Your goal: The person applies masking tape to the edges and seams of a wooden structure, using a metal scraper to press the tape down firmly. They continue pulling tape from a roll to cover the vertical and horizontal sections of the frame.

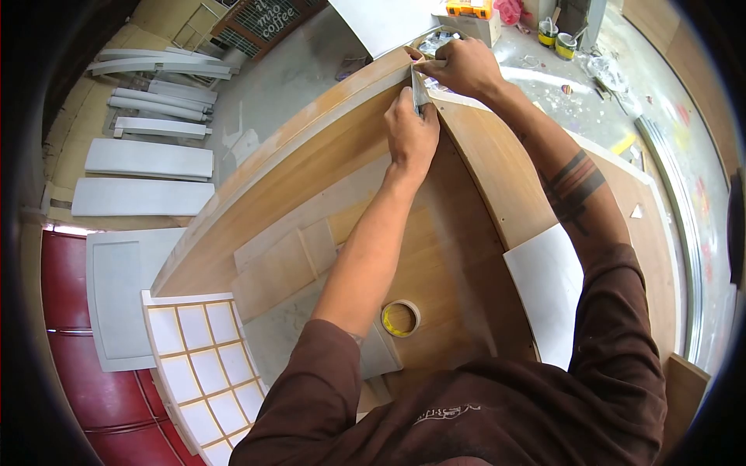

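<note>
My left hand (413, 133) is closed around what looks like a putty knife (419, 87), its grey blade pointing up at the corner of a curved wooden panel (311, 147). My right hand (468, 68) is closed just above and to the right, at the same corner. Its fingertips meet close to the blade's tip, and what they pinch is too small to make out. A second wooden panel (497, 167) runs down from this corner under my right arm. Inside the wooden unit lies a roll of yellow tape (400, 318).
A white grid panel (203, 365) stands at lower left. White boards (148, 158) lie along the left side, near red panels (66, 311). A white sheet (548, 295) rests beside my right arm. Paint pots (566, 46), an orange case (469, 8) and metal channels (668, 202) are on the right.
</note>
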`<action>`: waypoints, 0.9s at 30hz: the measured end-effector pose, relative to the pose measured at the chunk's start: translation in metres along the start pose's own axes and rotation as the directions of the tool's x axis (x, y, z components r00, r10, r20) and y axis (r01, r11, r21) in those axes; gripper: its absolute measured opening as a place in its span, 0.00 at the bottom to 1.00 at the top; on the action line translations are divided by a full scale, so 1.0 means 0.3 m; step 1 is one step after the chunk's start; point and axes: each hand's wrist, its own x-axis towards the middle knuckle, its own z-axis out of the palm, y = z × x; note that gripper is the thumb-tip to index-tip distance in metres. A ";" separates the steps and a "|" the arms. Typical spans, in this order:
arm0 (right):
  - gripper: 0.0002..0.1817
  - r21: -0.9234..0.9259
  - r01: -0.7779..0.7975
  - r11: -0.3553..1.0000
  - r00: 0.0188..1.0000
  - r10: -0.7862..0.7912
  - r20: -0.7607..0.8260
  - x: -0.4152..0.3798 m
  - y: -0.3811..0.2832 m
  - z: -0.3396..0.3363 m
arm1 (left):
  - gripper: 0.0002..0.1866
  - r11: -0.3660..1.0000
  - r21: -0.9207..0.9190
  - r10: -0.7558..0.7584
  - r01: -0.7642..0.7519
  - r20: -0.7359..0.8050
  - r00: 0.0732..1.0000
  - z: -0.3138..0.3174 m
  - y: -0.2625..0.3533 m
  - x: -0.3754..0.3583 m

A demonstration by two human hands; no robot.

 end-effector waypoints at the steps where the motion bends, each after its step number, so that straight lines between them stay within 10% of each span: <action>1: 0.26 -0.003 0.002 1.000 1.000 -0.002 0.000 0.001 -0.002 0.001 | 0.07 1.000 -0.003 0.004 -0.004 -0.001 1.000 -0.001 0.002 -0.001; 13: 0.22 -0.050 -0.054 0.997 0.982 0.062 0.180 0.034 -0.112 -0.093 | 0.06 0.997 -0.017 0.070 -0.071 -0.054 0.996 0.021 -0.003 -0.008; 14: 0.18 0.095 0.202 0.975 0.929 -0.221 0.296 0.107 -0.094 -0.103 | 0.07 0.996 -0.021 0.083 -0.085 -0.077 0.994 0.032 -0.010 -0.006; 16: 0.24 0.672 0.298 0.677 0.902 -0.431 0.034 0.071 -0.114 -0.278 | 0.07 1.000 0.026 -0.007 0.008 -0.041 0.999 0.034 0.012 -0.003; 18: 0.16 0.116 0.340 0.933 0.917 -0.357 0.179 0.192 0.055 -0.430 | 0.07 0.993 0.088 -0.079 0.079 -0.013 0.997 0.012 0.008 -0.034; 20: 0.08 -0.028 -0.373 0.928 0.884 0.364 0.293 0.109 -0.047 -0.533 | 0.07 0.992 0.122 -0.013 0.020 -0.056 0.998 0.032 0.002 -0.020; 22: 0.26 0.272 -0.195 0.942 0.968 0.140 0.209 0.044 0.128 -0.439 | 0.08 0.997 0.061 -0.034 0.038 -0.055 0.998 0.021 0.019 -0.030; 27: 0.28 0.176 -0.372 0.911 0.902 0.310 0.299 -0.166 0.247 -0.437 | 0.08 1.000 0.009 -0.003 0.003 -0.051 0.999 0.000 0.031 -0.065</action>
